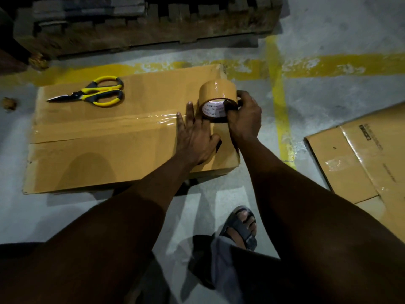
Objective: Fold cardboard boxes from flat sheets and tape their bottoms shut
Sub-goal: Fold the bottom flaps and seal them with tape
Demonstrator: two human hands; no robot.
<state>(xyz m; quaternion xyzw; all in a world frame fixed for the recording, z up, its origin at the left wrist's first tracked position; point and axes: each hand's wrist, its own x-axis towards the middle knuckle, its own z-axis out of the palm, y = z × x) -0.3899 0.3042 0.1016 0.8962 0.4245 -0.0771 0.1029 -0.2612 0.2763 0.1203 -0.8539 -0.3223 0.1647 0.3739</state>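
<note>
Cardboard box (109, 148): on the concrete floor (328, 34), centre-left of view, flaps closed, seam running 9 to 3 o'clock
Tape strip (122, 122): glossy, along the seam, from the 9 o'clock edge to the left hand
Tape roll (217, 93): brown, on edge on the box, near its 3 o'clock end
Right hand (245, 116): curled round the roll, thumb across the core
Left hand (195, 137): flat, fingers straight, pressing on the box just at 9 o'clock of the roll
Scissors (92, 94): yellow-black handles, blades together, on the box toward 11 o'clock
Second carton (361, 156): flat on the floor, 3 o'clock, well apart
Wooden pallet (142, 27): 12 o'clock
Sandalled foot (241, 227): 6 o'clock
</note>
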